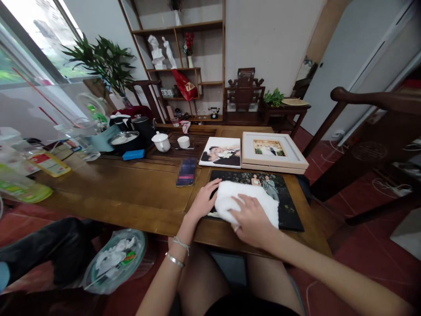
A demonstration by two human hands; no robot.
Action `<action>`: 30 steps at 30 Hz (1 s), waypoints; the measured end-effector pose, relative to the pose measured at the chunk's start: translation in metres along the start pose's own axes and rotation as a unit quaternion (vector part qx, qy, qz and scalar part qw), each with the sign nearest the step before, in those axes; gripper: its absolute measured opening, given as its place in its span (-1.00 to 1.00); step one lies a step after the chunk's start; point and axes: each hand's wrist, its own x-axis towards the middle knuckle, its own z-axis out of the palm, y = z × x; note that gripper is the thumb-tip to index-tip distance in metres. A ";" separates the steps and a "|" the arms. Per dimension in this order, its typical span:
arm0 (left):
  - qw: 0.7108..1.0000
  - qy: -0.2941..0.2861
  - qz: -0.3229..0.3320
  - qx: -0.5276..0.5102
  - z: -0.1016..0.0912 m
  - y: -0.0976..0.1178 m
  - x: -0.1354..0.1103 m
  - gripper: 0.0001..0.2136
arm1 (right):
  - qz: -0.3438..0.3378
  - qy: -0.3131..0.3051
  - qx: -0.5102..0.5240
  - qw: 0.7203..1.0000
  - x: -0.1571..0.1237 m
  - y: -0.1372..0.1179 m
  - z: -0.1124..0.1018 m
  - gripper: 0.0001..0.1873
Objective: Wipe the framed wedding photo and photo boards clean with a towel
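Observation:
A dark photo print [283,193] of a couple lies flat on the wooden table [131,188] in front of me. A white cloth [237,195] rests on its near half. My right hand [251,217] lies flat on the cloth, fingers stretched out and pressing down. My left hand [204,199] rests on the print's left edge with fingers spread, steadying it. A bracelet and a string are on my left wrist.
Behind the print lie a second photo print [222,152] and a white framed photo [272,151]. A phone [187,172] lies to the left. A tea tray with a white teapot [162,141], a cup, pots and bottles fills the far left. A bin [115,259] stands under the table.

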 end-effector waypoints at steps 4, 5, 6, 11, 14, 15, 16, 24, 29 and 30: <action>1.000 0.021 0.003 0.018 0.003 -0.001 0.000 -0.68 | 0.041 0.016 -0.010 0.999 0.041 0.044 -0.016 -0.57; 1.000 0.022 0.003 0.021 0.003 -0.002 -0.001 -0.68 | 0.044 0.019 -0.009 0.999 0.053 0.050 -0.019 -0.58; 0.999 0.022 0.001 0.024 0.003 -0.002 -0.001 -0.68 | 0.043 0.021 -0.007 0.999 0.064 0.054 -0.021 -0.59; 0.999 0.024 -0.006 0.032 0.003 -0.004 0.000 -0.69 | 0.013 0.027 0.006 1.000 0.110 0.050 -0.018 -0.60; 0.999 0.023 -0.008 0.029 0.004 -0.006 0.000 -0.69 | 0.009 0.036 0.003 0.999 0.110 0.048 -0.013 -0.59; 0.999 0.022 -0.009 0.028 0.004 -0.006 0.000 -0.69 | 0.010 0.038 0.000 0.999 0.104 0.050 -0.012 -0.59; 0.999 0.021 -0.010 0.025 0.004 -0.006 0.000 -0.69 | 0.014 0.039 -0.003 0.999 0.095 0.053 -0.010 -0.59; 1.000 0.018 -0.001 0.003 0.003 -0.004 -0.001 -0.67 | 0.104 0.056 -0.049 0.992 0.017 0.094 -0.006 -0.57; 1.000 0.019 -0.008 0.004 0.003 -0.003 0.000 -0.67 | 0.107 0.057 -0.058 0.991 0.017 0.057 -0.001 -0.59; 1.000 0.017 -0.009 0.003 0.002 -0.002 0.000 -0.67 | 0.087 0.050 -0.054 0.993 0.015 0.041 0.003 -0.59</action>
